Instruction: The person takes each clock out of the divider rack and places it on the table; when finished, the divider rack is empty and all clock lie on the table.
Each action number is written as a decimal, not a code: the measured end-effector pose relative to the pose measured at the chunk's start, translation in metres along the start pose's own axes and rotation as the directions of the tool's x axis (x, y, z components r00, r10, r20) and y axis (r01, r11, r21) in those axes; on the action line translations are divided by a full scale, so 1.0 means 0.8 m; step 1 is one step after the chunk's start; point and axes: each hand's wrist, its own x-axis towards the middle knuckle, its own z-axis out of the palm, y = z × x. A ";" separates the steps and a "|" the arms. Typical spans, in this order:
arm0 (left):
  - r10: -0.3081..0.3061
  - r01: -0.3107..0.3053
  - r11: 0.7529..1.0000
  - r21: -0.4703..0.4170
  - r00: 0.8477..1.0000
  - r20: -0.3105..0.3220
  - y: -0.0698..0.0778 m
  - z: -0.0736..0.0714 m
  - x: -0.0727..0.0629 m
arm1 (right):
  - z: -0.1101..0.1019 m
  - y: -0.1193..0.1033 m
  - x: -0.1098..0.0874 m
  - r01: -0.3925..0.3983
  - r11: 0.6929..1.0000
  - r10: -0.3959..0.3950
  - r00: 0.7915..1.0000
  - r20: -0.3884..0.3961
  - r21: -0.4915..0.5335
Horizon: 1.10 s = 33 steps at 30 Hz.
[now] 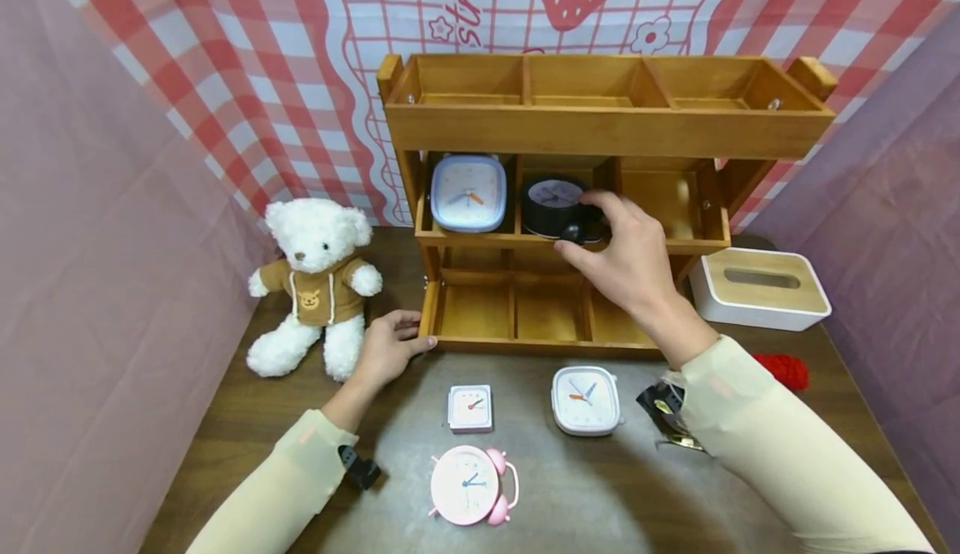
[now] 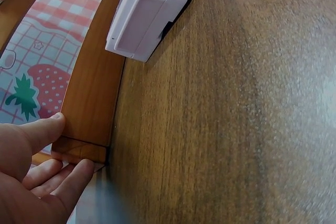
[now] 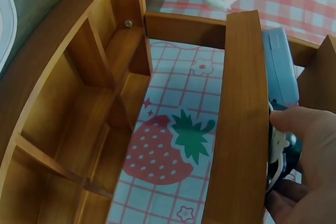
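Note:
My right hand (image 1: 626, 246) holds a black alarm clock (image 1: 555, 204) between thumb and fingers, in the middle compartment of the wooden shelf's middle tier. In the right wrist view, the clock (image 3: 283, 156) is partly hidden by that hand and the front board. A blue square alarm clock (image 1: 468, 193) stands in the left compartment beside it. At the shelf's lower left corner, my left hand (image 1: 387, 346) grips the wooden shelf (image 1: 480, 342); in the left wrist view, the thumb lies on the board (image 2: 86, 103) with fingers under its end.
On the table lie a small white square clock (image 1: 471, 409), a pink twin-bell clock (image 1: 465, 485) and a white rounded clock (image 1: 585, 401). A teddy bear (image 1: 315, 287) sits left. Right are a tissue box (image 1: 761, 287), a red bundle (image 1: 782, 371) and a dark item (image 1: 663, 408).

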 end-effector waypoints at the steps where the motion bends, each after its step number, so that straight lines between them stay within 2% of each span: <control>1: -0.001 0.001 1.000 -0.001 1.000 -0.002 0.000 0.000 0.000 | -0.002 0.000 0.000 0.007 1.000 -0.007 1.000 -0.004 0.001; 7: -0.008 0.008 1.000 0.005 1.000 -0.007 -0.003 0.000 0.001 | -0.012 -0.003 -0.004 0.052 0.998 -0.052 0.999 0.008 0.026; 12: -0.008 0.008 1.000 0.005 1.000 -0.006 -0.003 -0.002 0.001 | -0.019 -0.006 -0.008 0.058 0.997 -0.060 0.998 0.033 0.059; 23: -0.010 0.010 1.000 0.003 1.000 -0.008 -0.005 0.000 0.001 | -0.005 -0.011 -0.011 0.022 0.998 -0.021 1.000 -0.021 0.066; 33: 0.005 -0.005 1.000 0.007 1.000 -0.022 -0.006 0.003 -0.001 | 0.001 -0.014 -0.013 -0.065 0.996 0.066 0.998 -0.005 0.059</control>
